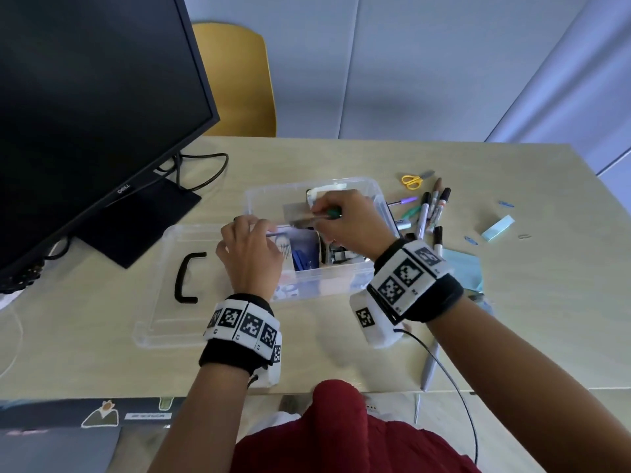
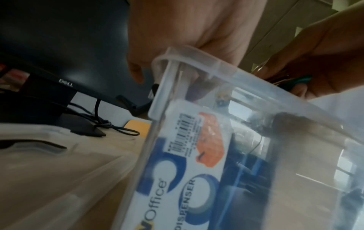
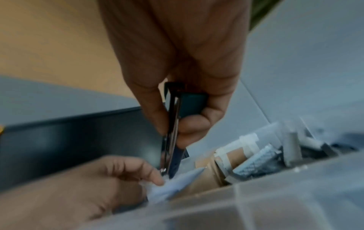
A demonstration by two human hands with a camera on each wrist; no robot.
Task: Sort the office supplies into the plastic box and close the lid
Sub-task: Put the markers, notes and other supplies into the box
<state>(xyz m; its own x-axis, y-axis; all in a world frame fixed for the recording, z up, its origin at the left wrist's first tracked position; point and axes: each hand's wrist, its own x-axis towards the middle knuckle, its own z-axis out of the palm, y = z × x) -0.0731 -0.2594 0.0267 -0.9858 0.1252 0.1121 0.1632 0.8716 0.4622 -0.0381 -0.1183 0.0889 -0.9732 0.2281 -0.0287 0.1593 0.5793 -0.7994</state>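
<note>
Green-handled stapler [image 1: 316, 216] clamped in right grip [image 1: 345, 221] above box [image 1: 372, 186]; left grip [image 1: 251, 254] pinches paper [image 3: 173, 185].

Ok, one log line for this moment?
right hand: holds stapler over plastic box | left hand: pinches its tip | lid: off | markers: outside

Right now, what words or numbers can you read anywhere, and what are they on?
"DELL": on the monitor, also seen from the left wrist.
"Office": on the packet inside the box.
"DISPENSER": on the same packet.
Barcode and the print beside it: too small to read.
Wristband squares: patterns, not words.
Laptop stickers: too blurred.
</note>
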